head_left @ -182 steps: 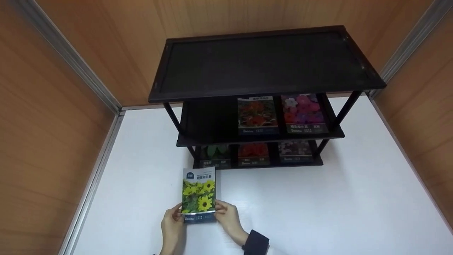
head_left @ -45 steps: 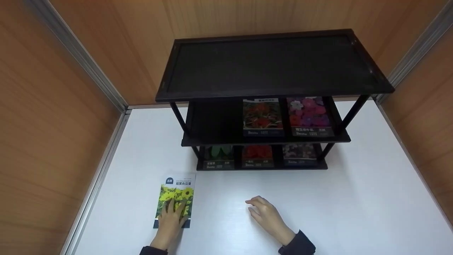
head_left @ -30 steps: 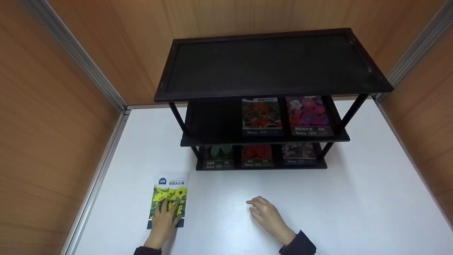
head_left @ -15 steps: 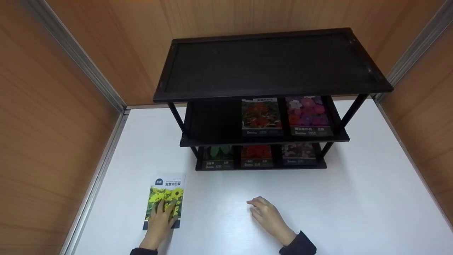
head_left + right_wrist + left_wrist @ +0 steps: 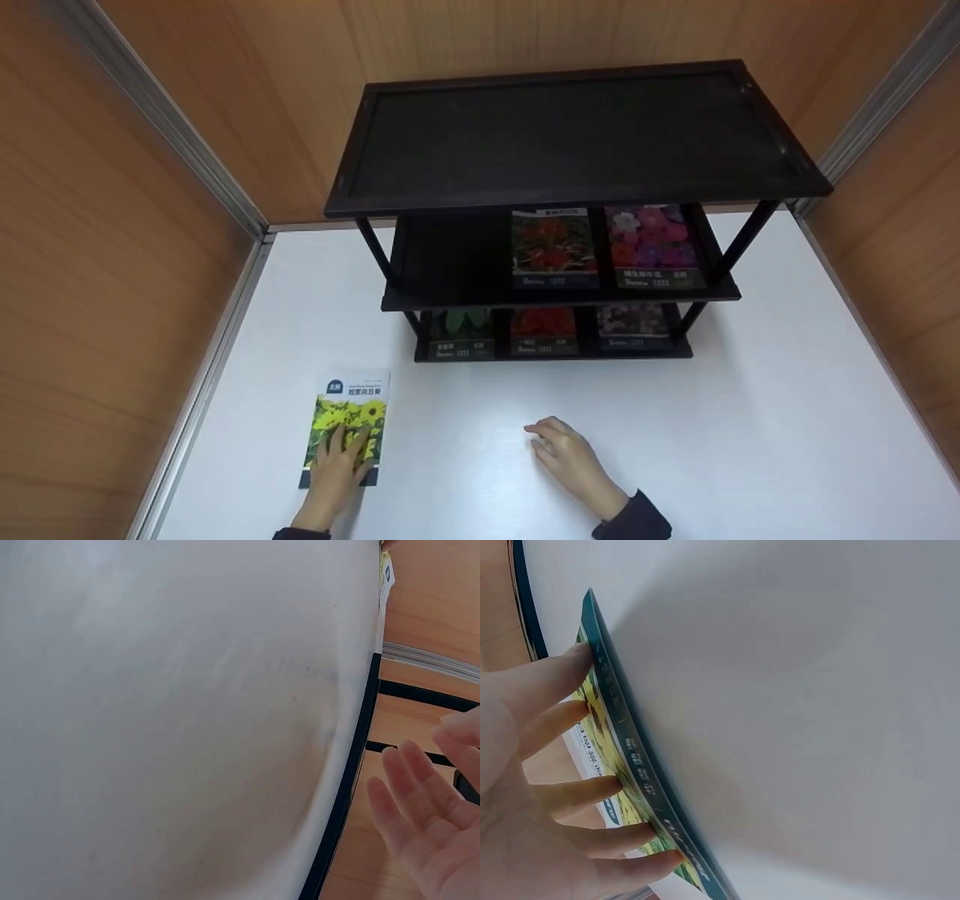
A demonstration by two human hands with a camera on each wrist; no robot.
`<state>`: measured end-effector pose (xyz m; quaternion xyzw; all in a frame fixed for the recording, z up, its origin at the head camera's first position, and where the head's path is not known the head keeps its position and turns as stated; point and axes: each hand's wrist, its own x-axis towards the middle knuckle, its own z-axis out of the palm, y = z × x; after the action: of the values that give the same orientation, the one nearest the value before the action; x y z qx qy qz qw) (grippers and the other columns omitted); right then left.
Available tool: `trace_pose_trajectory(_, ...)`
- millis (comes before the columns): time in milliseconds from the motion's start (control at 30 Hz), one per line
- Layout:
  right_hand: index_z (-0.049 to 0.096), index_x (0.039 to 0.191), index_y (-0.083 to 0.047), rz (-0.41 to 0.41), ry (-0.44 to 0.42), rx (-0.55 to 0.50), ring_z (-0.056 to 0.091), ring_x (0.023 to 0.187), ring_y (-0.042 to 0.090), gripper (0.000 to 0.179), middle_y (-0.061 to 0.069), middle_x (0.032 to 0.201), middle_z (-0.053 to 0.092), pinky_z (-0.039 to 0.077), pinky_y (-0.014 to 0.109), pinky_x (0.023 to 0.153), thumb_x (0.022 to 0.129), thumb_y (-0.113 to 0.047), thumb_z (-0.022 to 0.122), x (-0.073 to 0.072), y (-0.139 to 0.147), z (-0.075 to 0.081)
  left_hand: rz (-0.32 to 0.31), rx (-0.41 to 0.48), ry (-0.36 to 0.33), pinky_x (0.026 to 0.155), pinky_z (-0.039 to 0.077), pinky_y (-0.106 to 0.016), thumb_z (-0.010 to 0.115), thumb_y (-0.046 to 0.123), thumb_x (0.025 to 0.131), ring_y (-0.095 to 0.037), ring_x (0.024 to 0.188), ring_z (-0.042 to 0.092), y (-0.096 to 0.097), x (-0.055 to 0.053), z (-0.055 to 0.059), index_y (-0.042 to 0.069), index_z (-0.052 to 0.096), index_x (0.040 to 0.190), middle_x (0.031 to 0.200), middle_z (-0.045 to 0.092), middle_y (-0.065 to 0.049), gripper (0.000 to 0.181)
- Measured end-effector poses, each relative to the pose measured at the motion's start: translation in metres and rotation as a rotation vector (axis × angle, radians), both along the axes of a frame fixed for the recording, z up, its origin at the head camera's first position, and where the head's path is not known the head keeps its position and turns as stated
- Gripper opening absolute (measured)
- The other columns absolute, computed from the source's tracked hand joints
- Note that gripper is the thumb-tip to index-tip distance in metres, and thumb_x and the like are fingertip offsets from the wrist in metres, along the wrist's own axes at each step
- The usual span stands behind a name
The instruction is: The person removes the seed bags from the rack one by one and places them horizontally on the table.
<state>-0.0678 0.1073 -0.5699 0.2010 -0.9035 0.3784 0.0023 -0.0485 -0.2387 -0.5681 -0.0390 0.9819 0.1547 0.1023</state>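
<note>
A seed packet with yellow sunflowers lies face up on the white table, left of the rack. My left hand rests on its lower half, fingers spread over the flower picture and part of the dark bottom band. In the left wrist view, the straight fingertips of the left hand touch the packet's face near its dark band. My right hand stays over the table in front of the rack, fingers loosely bent and holding nothing. In the right wrist view, the right hand likewise has nothing in it.
A black tiered rack stands behind the hands. Its middle shelf bears an orange-flower packet and a pink-and-purple one. Below lie a green-leaf packet, a red-flower packet and a pale-flower one. Wood panels enclose the table.
Earlier both hands held the sunflower packet up before the rack. It then lay on the table, and the left hand slid it leftward, lately only slightly. The right hand moved off rightward and stays still.
</note>
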Motion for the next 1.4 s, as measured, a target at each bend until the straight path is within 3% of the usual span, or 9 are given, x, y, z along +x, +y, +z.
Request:
trace_pose_trajectory(200,0.062,0.101,-0.006,-0.005,0.02,0.016,0.058,0.086,0.016,0.02,0.003,0.096,0.058,0.048,0.023,0.075,0.082,-0.007,0.058,0.0,0.0,0.0,-0.006,0.004,0.0,0.088,0.024,-0.066,0.062,0.017,0.08,-0.057,0.115,0.023,-0.003,0.001,-0.001,0.004,0.049,0.124,0.13,0.028,-0.033,0.048)
trace_pose_trajectory(367,0.062,0.102,-0.006,-0.008,-0.011,0.016,0.058,0.087,0.017,0.02,0.004,0.097,0.058,0.048,0.024,0.075,0.083,-0.008,0.057,0.0,-0.001,0.001,0.0,0.006,-0.005,0.088,0.024,-0.066,0.062,0.017,0.08,-0.057,0.116,0.022,-0.004,0.001,0.0,0.004,0.049,0.124,0.13,0.028,-0.033,0.048)
trace_pose_trajectory(700,0.063,0.102,-0.005,-0.007,0.006,-0.009,0.058,0.085,0.016,0.021,0.003,0.095,0.058,0.048,0.023,0.074,0.081,-0.004,0.059,0.0,0.001,0.002,0.061,0.079,-0.032,0.092,0.017,-0.065,0.059,0.018,0.082,-0.054,0.121,0.016,-0.005,0.002,0.005,0.004,0.048,0.126,0.133,0.023,-0.033,0.047)
trace_pose_trajectory(867,0.062,0.103,-0.005,-0.003,0.017,-0.015,0.058,0.086,0.016,0.022,0.003,0.096,0.058,0.048,0.024,0.075,0.081,-0.005,0.059,0.001,0.002,0.006,0.085,0.098,-0.008,0.094,0.018,-0.063,0.058,0.016,0.083,-0.051,0.121,0.018,0.0,0.0,0.01,0.002,0.05,0.124,0.131,0.025,-0.034,0.044)
trace_pose_trajectory(1000,0.061,0.103,-0.006,-0.006,0.032,-0.004,0.058,0.087,0.015,0.022,0.003,0.097,0.057,0.048,0.023,0.077,0.081,-0.005,0.059,0.0,0.004,0.014,0.084,0.121,0.043,0.094,0.024,-0.059,0.059,0.014,0.083,-0.049,0.12,0.025,0.008,-0.004,0.018,-0.001,0.051,0.121,0.129,0.03,-0.033,0.041)
trace_pose_trajectory(1167,0.061,0.104,-0.005,-0.002,0.074,-0.018,0.057,0.086,0.014,0.024,0.003,0.097,0.057,0.048,0.023,0.076,0.08,-0.004,0.06,-0.003,0.007,0.025,0.054,0.157,0.176,0.091,0.032,-0.055,0.062,0.01,0.08,-0.045,0.116,0.034,0.023,-0.009,0.03,-0.002,0.055,0.116,0.127,0.037,-0.029,0.039)
trace_pose_trajectory(1400,0.061,0.103,-0.005,-0.014,0.156,-0.049,0.058,0.086,0.015,0.026,0.002,0.096,0.057,0.048,0.023,0.076,0.077,-0.003,0.063,-0.006,0.012,0.043,-0.011,0.241,0.337,0.09,0.034,-0.054,0.064,0.009,0.078,-0.042,0.112,0.042,0.045,-0.016,0.05,-0.001,0.058,0.111,0.121,0.045,-0.025,0.035)
